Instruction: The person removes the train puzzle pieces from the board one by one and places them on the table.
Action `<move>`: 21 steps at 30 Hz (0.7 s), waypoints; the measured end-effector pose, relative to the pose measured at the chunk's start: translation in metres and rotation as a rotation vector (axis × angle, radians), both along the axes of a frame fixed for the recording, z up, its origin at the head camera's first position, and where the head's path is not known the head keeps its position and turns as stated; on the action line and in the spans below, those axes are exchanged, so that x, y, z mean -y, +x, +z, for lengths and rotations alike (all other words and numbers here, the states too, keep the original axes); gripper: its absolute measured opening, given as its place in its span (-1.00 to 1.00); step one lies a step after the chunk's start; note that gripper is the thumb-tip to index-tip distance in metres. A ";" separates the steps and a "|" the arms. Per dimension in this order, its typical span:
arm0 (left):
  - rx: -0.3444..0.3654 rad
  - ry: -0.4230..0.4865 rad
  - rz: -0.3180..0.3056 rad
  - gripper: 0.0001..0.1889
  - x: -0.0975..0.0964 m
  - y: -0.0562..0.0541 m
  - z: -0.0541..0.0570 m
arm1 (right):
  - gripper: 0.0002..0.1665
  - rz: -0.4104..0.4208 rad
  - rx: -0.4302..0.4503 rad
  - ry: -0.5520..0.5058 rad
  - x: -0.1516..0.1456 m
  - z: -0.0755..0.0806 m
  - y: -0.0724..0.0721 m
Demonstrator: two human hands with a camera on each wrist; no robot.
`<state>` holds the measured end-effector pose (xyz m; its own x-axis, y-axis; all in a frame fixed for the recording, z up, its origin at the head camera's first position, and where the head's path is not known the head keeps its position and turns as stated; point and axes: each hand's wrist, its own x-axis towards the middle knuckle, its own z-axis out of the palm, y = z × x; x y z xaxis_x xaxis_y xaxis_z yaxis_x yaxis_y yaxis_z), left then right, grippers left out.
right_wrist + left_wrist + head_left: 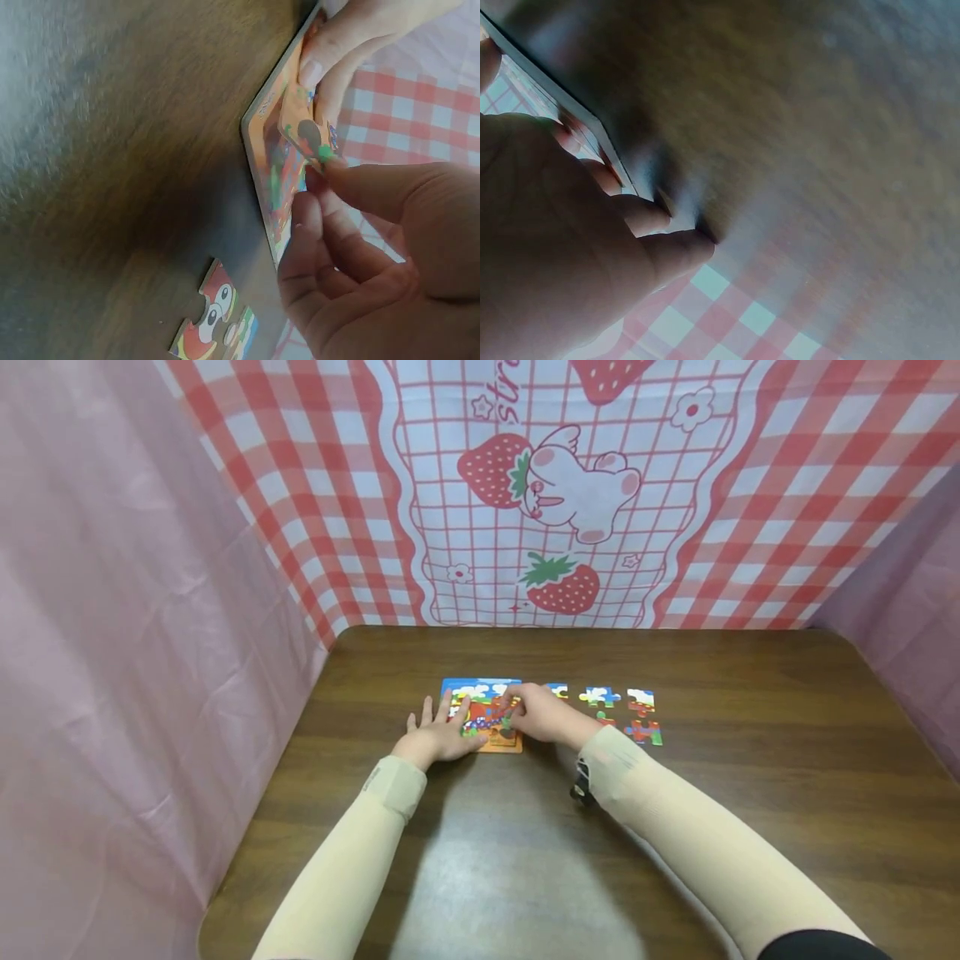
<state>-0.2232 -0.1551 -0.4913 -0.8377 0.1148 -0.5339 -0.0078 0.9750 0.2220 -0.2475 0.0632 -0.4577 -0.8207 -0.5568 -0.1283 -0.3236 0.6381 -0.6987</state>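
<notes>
A colourful jigsaw board (480, 682) with a blue top edge and an orange lower edge lies on the table. My left hand (438, 739) rests on its left side with fingers spread; the left wrist view shows the hand (562, 232) reaching past the board's edge (600, 135). Over the board's right part is my right hand (543, 714). Seen from the right wrist, this hand (367, 255) pinches an orange jigsaw piece (306, 135) with a green patch between thumb and finger. The piece is tilted above the board's surface, and the left thumb (311, 71) is close by.
Several loose jigsaw pieces lie right of the board, among them a blue-and-white piece (598, 696) and a red-green one (645, 732). A piece with cartoon eyes (214, 311) shows in the right wrist view. Behind the brown table (480, 852) hangs a checked strawberry cloth (450, 510).
</notes>
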 end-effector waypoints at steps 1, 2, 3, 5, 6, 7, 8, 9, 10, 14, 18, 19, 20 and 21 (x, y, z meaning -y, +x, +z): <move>-0.001 0.003 0.000 -0.07 0.000 0.000 0.000 | -0.77 0.000 -0.002 -0.026 -0.002 0.001 0.001; -0.002 0.009 0.000 -0.06 0.000 0.001 0.001 | -0.79 -0.003 -0.005 -0.052 -0.004 0.001 0.002; -0.003 0.013 -0.001 -0.06 0.000 0.001 0.001 | -0.80 -0.006 -0.012 -0.075 -0.006 0.002 0.003; -0.004 0.023 0.001 -0.06 0.000 0.001 0.002 | -0.81 -0.022 -0.024 -0.114 -0.011 0.003 0.006; -0.005 0.024 0.001 -0.06 0.000 0.002 0.002 | -0.80 -0.034 -0.023 -0.133 -0.015 0.005 0.007; -0.005 0.026 0.002 -0.06 0.000 0.002 0.002 | -0.79 -0.045 -0.020 -0.151 -0.018 0.006 0.009; -0.006 0.026 0.002 -0.06 0.001 0.002 0.002 | -0.78 -0.057 -0.018 -0.167 -0.022 0.007 0.010; -0.007 0.027 0.001 -0.06 0.001 0.002 0.001 | -0.77 -0.070 -0.011 -0.181 -0.026 0.007 0.012; -0.009 0.028 0.000 -0.06 0.001 0.002 0.001 | -0.77 -0.083 -0.001 -0.197 -0.030 0.009 0.013; -0.015 0.026 -0.006 -0.07 0.002 0.003 -0.001 | -0.77 -0.116 0.041 -0.247 -0.049 0.011 0.019; -0.014 0.030 -0.004 -0.08 0.002 0.003 -0.001 | -0.76 -0.146 0.042 -0.265 -0.070 0.013 0.025; -0.015 0.030 -0.005 -0.08 0.002 0.003 -0.001 | -0.76 -0.161 0.039 -0.264 -0.075 0.014 0.027; -0.015 0.032 -0.005 -0.07 0.002 0.003 -0.001 | -0.77 -0.175 0.039 -0.266 -0.081 0.014 0.029; -0.016 0.033 -0.004 -0.07 0.002 0.003 -0.001 | -0.76 -0.189 0.034 -0.266 -0.086 0.014 0.031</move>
